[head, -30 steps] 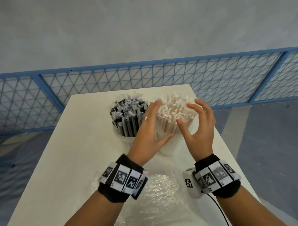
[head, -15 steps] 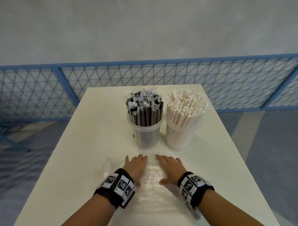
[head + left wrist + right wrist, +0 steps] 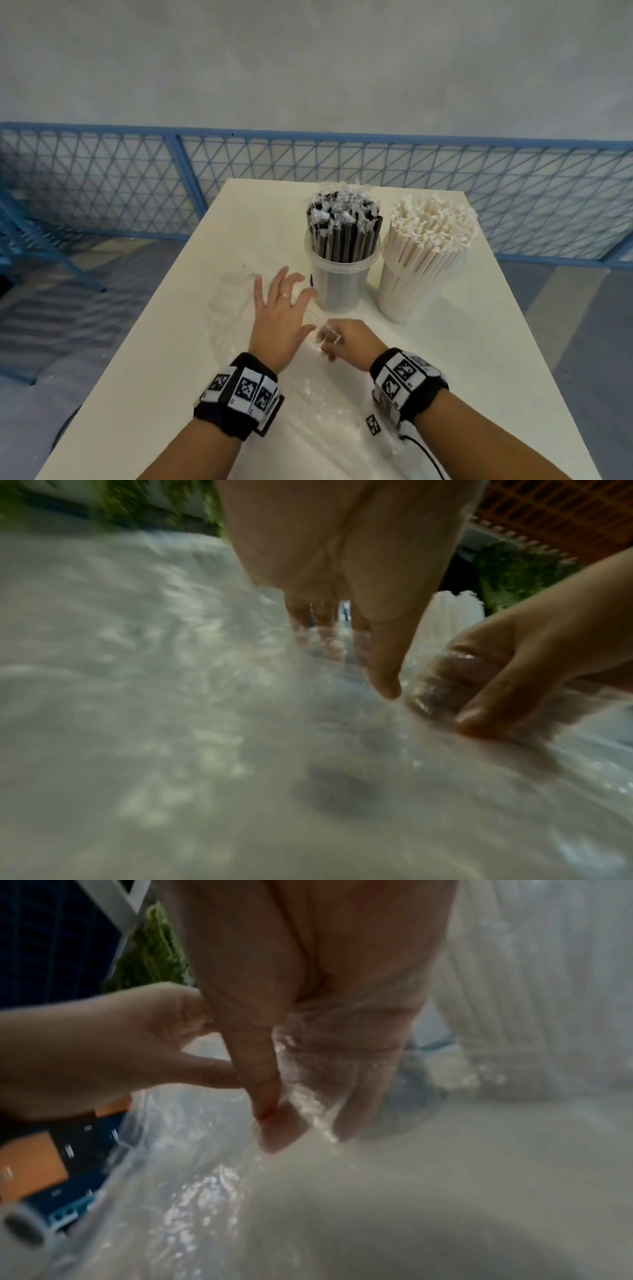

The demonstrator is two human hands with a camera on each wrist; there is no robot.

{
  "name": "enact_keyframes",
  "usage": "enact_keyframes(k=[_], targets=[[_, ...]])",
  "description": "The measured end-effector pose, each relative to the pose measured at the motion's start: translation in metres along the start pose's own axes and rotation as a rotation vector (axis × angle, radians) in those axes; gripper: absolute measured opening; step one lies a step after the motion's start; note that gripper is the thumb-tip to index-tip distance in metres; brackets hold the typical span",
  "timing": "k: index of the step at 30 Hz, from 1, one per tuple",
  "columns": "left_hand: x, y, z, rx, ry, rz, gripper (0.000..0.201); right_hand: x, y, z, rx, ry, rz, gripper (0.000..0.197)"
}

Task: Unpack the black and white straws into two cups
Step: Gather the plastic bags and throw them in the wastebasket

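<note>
Off to the left a blue mesh fence (image 3: 102, 178) runs behind the white table (image 3: 164, 342). On the table lies a crumpled clear plastic bag (image 3: 233, 301), empty as far as I can see. The left hand (image 3: 277, 318) hovers over or rests on it with fingers spread and straight, gripping nothing. Just beside it, the right hand (image 3: 346, 339) has its fingers curled, thumb and fingertips pinching a fold of that film. The wrist view shows the plastic bunched between them.

Further back stand the two cups, touching or nearly so: black straws (image 3: 342, 233) upright in the clear cup (image 3: 339, 284), white straws (image 3: 431, 236) upright in the other cup (image 3: 407, 291). So the unpacking looks finished.

The bag should handle as feather-light, limp and slippery; a pinch at a gathered fold holds best. The straws are light and stiff, the full cups top-heavy, best taken low around the wall.
</note>
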State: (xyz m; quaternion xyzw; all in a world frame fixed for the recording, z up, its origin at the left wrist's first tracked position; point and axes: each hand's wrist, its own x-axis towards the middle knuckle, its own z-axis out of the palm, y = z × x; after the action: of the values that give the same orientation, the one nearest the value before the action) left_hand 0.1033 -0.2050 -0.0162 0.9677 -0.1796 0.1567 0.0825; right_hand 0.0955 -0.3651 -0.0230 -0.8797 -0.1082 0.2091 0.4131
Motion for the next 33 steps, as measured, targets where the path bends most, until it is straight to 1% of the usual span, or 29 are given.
enact_keyframes(k=[2,3,4,5,6,8,9,10,11,12,14,15,16,20,21,24,26,28,29,31,33], targets=[[-0.010,-0.011,-0.010,-0.132,0.188,-0.306,0.096,0.005,-0.008,0.001,0.128,0.066,0.000,0.003],[-0.016,-0.016,-0.014,-0.231,0.247,-0.457,0.107,0.008,-0.012,0.003,0.181,0.095,-0.007,0.009],[-0.022,-0.020,-0.019,-0.347,0.280,-0.586,0.116,0.011,-0.016,0.005,0.239,0.112,-0.019,0.013],[-0.028,-0.023,-0.022,-0.486,0.287,-0.689,0.123,0.014,-0.021,0.007,0.304,0.128,-0.022,0.013],[-0.034,-0.027,-0.024,-0.646,0.257,-0.778,0.127,0.017,-0.025,0.010,0.375,0.144,-0.021,0.009],[-0.045,-0.037,-0.027,-1.005,0.099,-0.937,0.125,0.021,-0.033,0.015,0.523,0.155,0.000,0.006],[-0.051,-0.042,-0.028,-1.193,0.017,-0.986,0.122,0.024,-0.037,0.019,0.588,0.142,0.007,0.007],[-0.057,-0.048,-0.028,-1.347,-0.035,-1.006,0.115,0.026,-0.040,0.022,0.629,0.120,0.006,0.006],[-0.062,-0.055,-0.028,-1.447,-0.042,-0.999,0.104,0.028,-0.042,0.026,0.641,0.097,0.002,0.005],[-0.067,-0.062,-0.030,-1.483,-0.025,-0.975,0.086,0.031,-0.043,0.030,0.637,0.080,-0.005,0.004],[-0.074,-0.074,-0.035,-1.417,0.004,-0.946,0.050,0.035,-0.046,0.035,0.626,0.059,-0.003,0.010],[-0.077,-0.078,-0.037,-1.388,-0.001,-0.938,0.039,0.037,-0.046,0.036,0.635,0.053,0.002,0.013],[-0.085,-0.085,-0.041,-1.378,0.001,-0.937,0.032,0.039,-0.050,0.039,0.637,0.027,0.003,0.015],[-0.109,-0.107,-0.052,-1.385,-0.050,-0.928,0.025,0.046,-0.063,0.048,0.612,-0.070,-0.031,0.012],[-0.115,-0.113,-0.053,-1.389,-0.055,-0.936,0.024,0.048,-0.068,0.053,0.615,-0.090,-0.039,0.017],[-0.132,-0.132,-0.057,-1.419,-0.047,-0.959,0.029,0.055,-0.085,0.071,0.645,-0.142,-0.051,0.041],[-0.143,-0.147,-0.057,-1.531,0.025,-0.957,0.038,0.064,-0.098,0.085,0.644,-0.173,-0.051,0.047],[-0.157,-0.167,-0.059,-1.642,0.112,-0.970,0.049,0.076,-0.113,0.105,0.632,-0.204,-0.053,0.045],[-0.160,-0.174,-0.059,-1.687,0.140,-0.982,0.050,0.081,-0.118,0.113,0.625,-0.202,-0.041,0.043],[-0.171,-0.195,-0.062,-1.765,0.188,-1.028,0.043,0.094,-0.133,0.136,0.612,-0.193,0.002,0.036],[-0.183,-0.220,-0.069,-1.828,0.251,-1.113,0.033,0.109,-0.147,0.157,0.573,-0.145,0.041,0.026]])
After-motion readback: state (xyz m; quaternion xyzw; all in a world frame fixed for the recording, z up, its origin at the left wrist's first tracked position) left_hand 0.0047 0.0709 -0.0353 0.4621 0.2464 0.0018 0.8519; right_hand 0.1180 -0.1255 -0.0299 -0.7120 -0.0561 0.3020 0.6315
